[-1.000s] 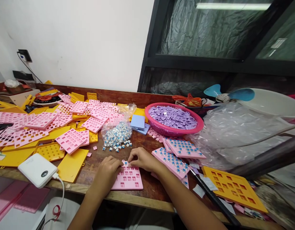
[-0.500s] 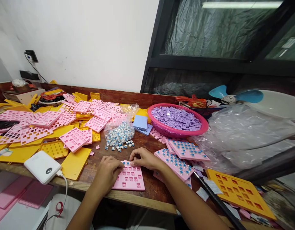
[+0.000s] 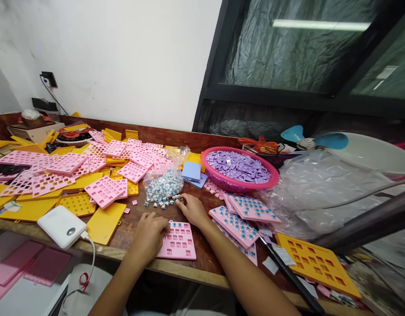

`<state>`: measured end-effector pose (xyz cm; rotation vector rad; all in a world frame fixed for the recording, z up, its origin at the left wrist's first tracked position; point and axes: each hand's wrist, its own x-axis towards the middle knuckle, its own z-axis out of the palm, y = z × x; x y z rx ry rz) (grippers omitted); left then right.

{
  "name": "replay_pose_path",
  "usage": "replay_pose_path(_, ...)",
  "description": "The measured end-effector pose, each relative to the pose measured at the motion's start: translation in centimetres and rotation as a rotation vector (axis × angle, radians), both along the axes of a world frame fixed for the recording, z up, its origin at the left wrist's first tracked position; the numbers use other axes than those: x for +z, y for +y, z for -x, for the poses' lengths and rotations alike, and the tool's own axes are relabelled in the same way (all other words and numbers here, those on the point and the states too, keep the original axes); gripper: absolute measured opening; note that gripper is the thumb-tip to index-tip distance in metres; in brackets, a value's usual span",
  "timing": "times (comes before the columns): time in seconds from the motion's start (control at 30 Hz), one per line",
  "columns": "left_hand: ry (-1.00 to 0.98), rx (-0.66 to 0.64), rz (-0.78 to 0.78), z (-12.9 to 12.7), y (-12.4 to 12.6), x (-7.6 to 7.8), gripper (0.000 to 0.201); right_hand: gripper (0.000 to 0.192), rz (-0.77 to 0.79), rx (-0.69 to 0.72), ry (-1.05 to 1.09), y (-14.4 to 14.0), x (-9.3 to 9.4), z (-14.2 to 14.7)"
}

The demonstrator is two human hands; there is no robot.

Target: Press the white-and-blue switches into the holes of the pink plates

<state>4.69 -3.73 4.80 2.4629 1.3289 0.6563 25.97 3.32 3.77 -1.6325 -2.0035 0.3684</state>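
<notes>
A pink grid plate (image 3: 177, 242) lies at the near edge of the wooden table, with several blue-topped switches set in its top row. My left hand (image 3: 148, 236) rests on the plate's left side, fingers curled over its upper left corner. My right hand (image 3: 191, 207) has reached past the plate to the loose white and blue switches (image 3: 163, 201) spilled from a clear bag (image 3: 163, 181); its fingertips touch the nearest ones. Whether it holds one I cannot tell.
Filled pink plates (image 3: 237, 224) stack to the right. A pink basket (image 3: 239, 185) of purple keycaps stands behind them. Heaps of pink and yellow plates (image 3: 70, 175) cover the left. A white power bank (image 3: 62, 226) with cable sits at the front left edge; crumpled plastic (image 3: 324, 188) lies at right.
My right hand left the top row of the pink plate and moved up to the loose switches. My left hand stayed on the plate. The view shifted slightly.
</notes>
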Motion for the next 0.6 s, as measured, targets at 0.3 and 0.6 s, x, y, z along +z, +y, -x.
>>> replay_pose_path(0.3,-0.138,0.047,0.071,2.1,0.4,0.8,0.016,0.008,0.003,0.029,-0.101,0.1,0.0,0.2)
replay_pose_path(0.6,-0.065,0.192,-0.063,5.2,4.3,-0.8,0.029,0.017,0.195,0.276,0.243,-0.9,1.1,-0.7)
